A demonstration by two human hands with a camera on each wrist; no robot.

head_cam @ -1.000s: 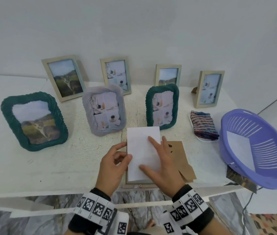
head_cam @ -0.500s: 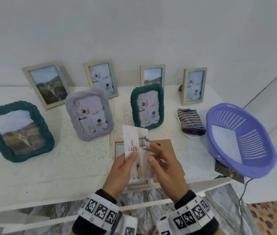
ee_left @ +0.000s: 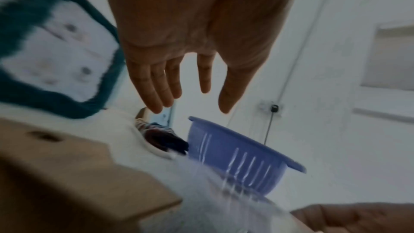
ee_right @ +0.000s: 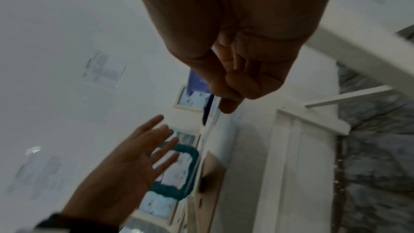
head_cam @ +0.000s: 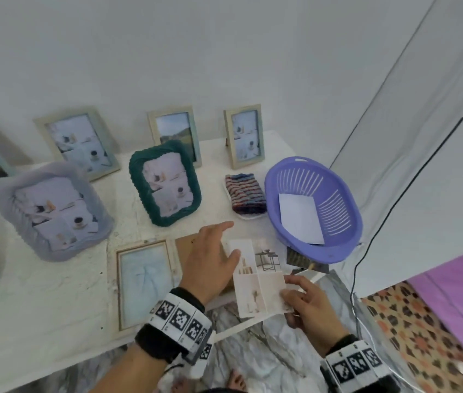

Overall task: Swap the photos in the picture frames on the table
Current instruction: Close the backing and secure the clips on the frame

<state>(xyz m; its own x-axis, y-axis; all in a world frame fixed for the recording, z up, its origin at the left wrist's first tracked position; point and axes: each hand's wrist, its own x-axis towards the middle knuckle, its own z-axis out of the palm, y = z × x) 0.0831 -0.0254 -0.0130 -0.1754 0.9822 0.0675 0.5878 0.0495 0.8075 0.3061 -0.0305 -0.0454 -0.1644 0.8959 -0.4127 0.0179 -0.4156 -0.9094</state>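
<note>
My right hand (head_cam: 306, 299) pinches the lower right corner of a collage photo (head_cam: 258, 279), held face up just past the table's front edge. In the right wrist view the photo (ee_right: 215, 125) shows edge-on under the pinching fingers (ee_right: 233, 91). My left hand (head_cam: 210, 262) hovers open over a brown backing board (head_cam: 185, 245), its straight fingers (ee_left: 156, 81) spread and holding nothing. An empty pale frame (head_cam: 142, 282) lies flat left of that hand. A teal frame (head_cam: 165, 182) and a lilac frame (head_cam: 52, 208) stand behind it, both showing collage photos.
A purple basket (head_cam: 312, 208) with a white sheet (head_cam: 298, 219) sits at the table's right end, a dark photo (head_cam: 298, 258) partly under it. A striped cloth (head_cam: 246, 194) lies beside the basket. Three pale frames (head_cam: 176, 134) stand along the wall. A black cable (head_cam: 366, 245) hangs at the right.
The photo was lifted off the flat frame, turned face up and carried right. My left hand let go of it and opened. The view swung to the right.
</note>
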